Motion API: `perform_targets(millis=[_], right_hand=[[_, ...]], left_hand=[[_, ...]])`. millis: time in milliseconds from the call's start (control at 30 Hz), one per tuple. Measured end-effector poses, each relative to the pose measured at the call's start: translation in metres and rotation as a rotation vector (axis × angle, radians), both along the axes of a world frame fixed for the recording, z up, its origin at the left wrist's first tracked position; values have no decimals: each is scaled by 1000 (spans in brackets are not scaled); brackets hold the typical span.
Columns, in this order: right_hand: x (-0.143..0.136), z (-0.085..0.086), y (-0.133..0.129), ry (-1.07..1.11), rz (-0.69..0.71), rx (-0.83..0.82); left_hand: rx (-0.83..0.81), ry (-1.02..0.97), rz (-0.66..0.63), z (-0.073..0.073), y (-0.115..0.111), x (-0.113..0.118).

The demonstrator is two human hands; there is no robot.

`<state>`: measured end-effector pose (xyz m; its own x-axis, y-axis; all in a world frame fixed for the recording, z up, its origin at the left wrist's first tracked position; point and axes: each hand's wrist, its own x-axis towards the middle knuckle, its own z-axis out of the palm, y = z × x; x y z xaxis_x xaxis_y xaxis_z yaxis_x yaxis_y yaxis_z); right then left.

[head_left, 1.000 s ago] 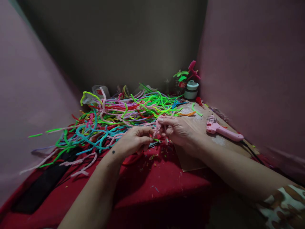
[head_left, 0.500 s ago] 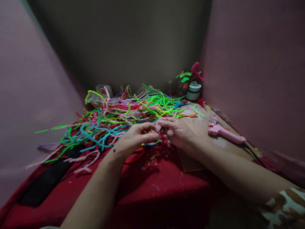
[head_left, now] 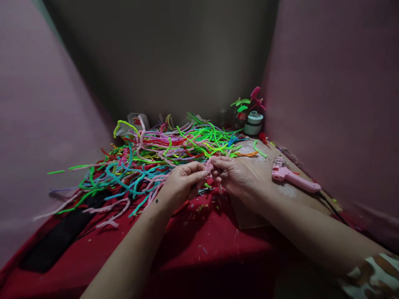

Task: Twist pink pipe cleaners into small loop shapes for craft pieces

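Observation:
My left hand [head_left: 183, 181] and my right hand [head_left: 234, 174] meet at the middle of the table, fingertips pinched together on a small pale pink pipe cleaner piece [head_left: 208, 167]. Behind them spreads a big tangle of pipe cleaners [head_left: 162, 153] in green, teal, pink, purple and red. Dark scissors [head_left: 204, 190] lie on the red cloth [head_left: 205, 232] just below my hands, partly hidden by them.
A pink glue gun [head_left: 293, 176] with a black cord lies on a cardboard sheet [head_left: 264, 164] to the right. A small pot with pipe-cleaner flowers [head_left: 253, 120] stands in the back right corner. Pink walls close in left and right. A black strip [head_left: 59, 236] lies front left.
My hands have drawn a little closer together on the pink piece and shifted slightly. The view has tilted down a bit.

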<state>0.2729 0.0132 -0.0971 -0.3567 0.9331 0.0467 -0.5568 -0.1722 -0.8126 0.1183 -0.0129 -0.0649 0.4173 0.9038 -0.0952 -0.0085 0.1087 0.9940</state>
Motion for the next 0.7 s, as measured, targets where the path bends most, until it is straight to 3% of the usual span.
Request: perform_targets(millis=[267,433,700], right_hand=[[-1,4,-3,-57,2,72],[1,12,-8,-298,-9,114],[-3,10,-12,-388,-56,143]], left_hand=[[84,12,80,-3,0,0],[162,83,184,1,1,0],[239,208,129,-6,2,3]])
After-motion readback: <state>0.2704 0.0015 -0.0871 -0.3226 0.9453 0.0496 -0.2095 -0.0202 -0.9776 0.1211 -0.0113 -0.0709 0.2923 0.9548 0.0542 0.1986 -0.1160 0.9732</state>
